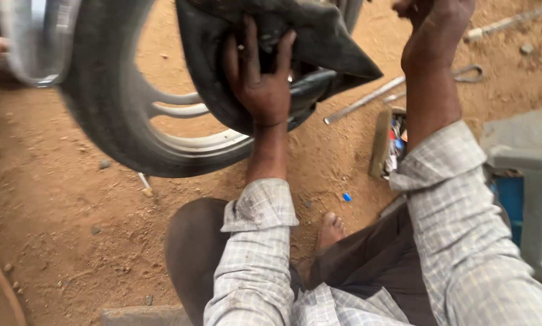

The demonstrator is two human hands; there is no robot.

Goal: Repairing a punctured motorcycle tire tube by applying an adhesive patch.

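From the head camera, the left hand [260,75] grips a fold of black rubber tube [319,42], fingers curled over its edge, just right of the tyre [111,121] and its silver spokes. The right hand [431,30] sits higher and farther right; I cannot tell its grip. Near the right forearm, an open box [386,142] holds small red and blue packets; a metal bar [364,99] lies slantwise beyond.

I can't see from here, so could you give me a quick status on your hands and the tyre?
Left hand gripping black inner tube. Right hand raised at the tube's upper edge, grip unclear. Tyre and tube apart. Metal bar on the dirt.
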